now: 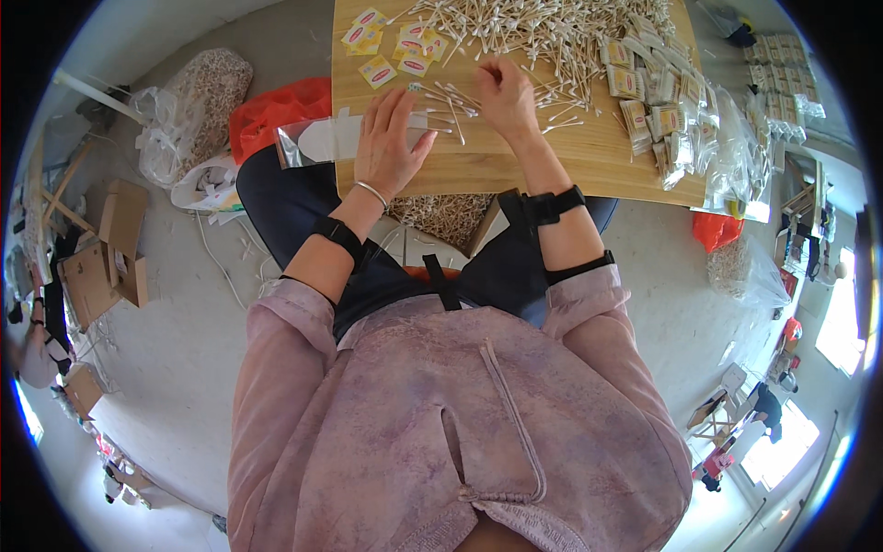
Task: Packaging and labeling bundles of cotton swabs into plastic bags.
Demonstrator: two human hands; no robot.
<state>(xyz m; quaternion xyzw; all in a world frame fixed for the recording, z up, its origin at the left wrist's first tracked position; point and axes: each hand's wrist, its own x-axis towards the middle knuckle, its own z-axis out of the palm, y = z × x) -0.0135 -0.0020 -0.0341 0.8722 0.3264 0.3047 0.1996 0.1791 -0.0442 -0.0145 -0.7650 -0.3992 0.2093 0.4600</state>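
My left hand [391, 143] lies palm down near the table's front left edge, fingers stretched out. Beneath and beside it is a clear plastic bag [320, 141] with a shiny strip at its left end. Several loose cotton swabs [451, 109] are scattered between my hands. My right hand [506, 97] is raised at the near side of a big swab pile [552, 37], its fingers curled together; whatever is in them, if anything, is hidden. Small yellow and white cards [377, 71] lie beyond my left hand.
Packed swab bags [635, 124] are heaped on the right of the wooden table [469, 173]. A box of swabs [441, 216] stands below the table edge. On the left are a red bag [280, 115], a sack of swabs [207, 87] and cardboard boxes [120, 239].
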